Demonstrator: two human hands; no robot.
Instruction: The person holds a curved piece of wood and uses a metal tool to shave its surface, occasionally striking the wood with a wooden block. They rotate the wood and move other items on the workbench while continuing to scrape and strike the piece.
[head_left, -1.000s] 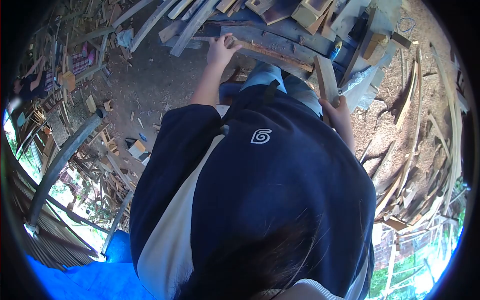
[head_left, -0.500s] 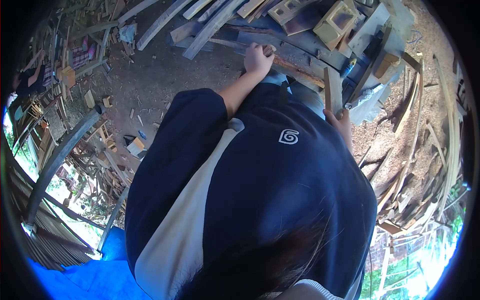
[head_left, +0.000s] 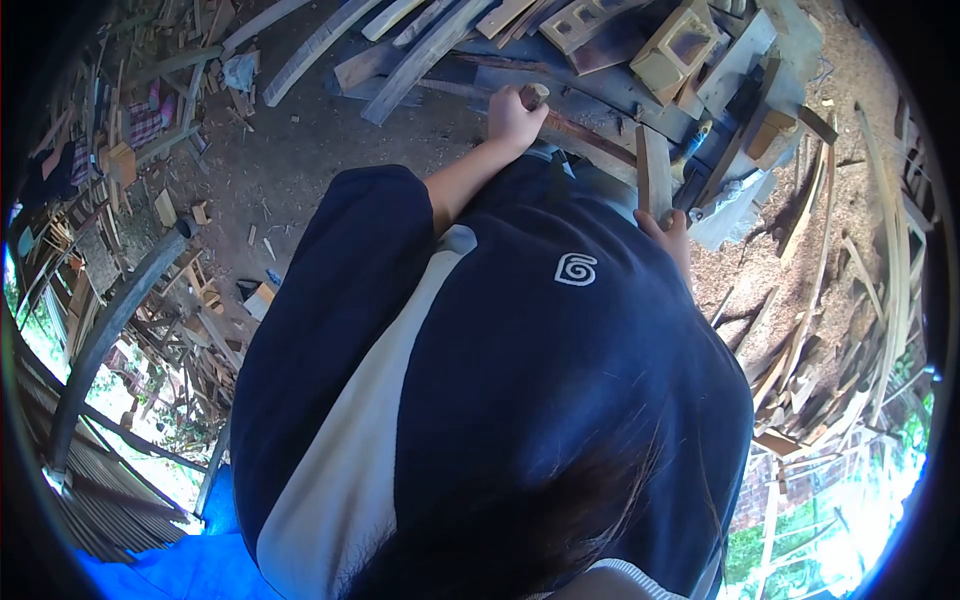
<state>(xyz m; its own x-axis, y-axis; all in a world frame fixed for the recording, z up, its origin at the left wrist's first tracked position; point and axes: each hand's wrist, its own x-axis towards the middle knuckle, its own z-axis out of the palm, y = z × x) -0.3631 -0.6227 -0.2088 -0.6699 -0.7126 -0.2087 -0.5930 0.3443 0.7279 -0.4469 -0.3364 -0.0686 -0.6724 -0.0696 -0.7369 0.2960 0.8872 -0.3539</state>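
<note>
My left hand (head_left: 514,120) is closed in a fist around a short wooden piece (head_left: 535,96), whose blunt end sticks out past the fingers; the rest is hidden. Closer to my body on the right, my right hand (head_left: 668,232) grips the near end of a flat wooden board (head_left: 654,172), which points away from me. A rough-edged strip of wood (head_left: 595,138) runs between the two hands. Just right of the board lies a brush (head_left: 693,145) with a blue-and-yellow part. My dark top (head_left: 520,350) fills the middle of the view.
Hollow wooden frames (head_left: 680,50) and planks (head_left: 425,65) lie at the far side. Wood shavings (head_left: 745,265) cover the ground at right beside long strips (head_left: 895,230). A curved post (head_left: 110,320) stands at left among scrap wood. Part of another person (head_left: 60,165) shows at far left.
The board in my right hand has shifted slightly away and left. The wooden piece in my left fist is tilted up a little more. My view has shifted slightly.
</note>
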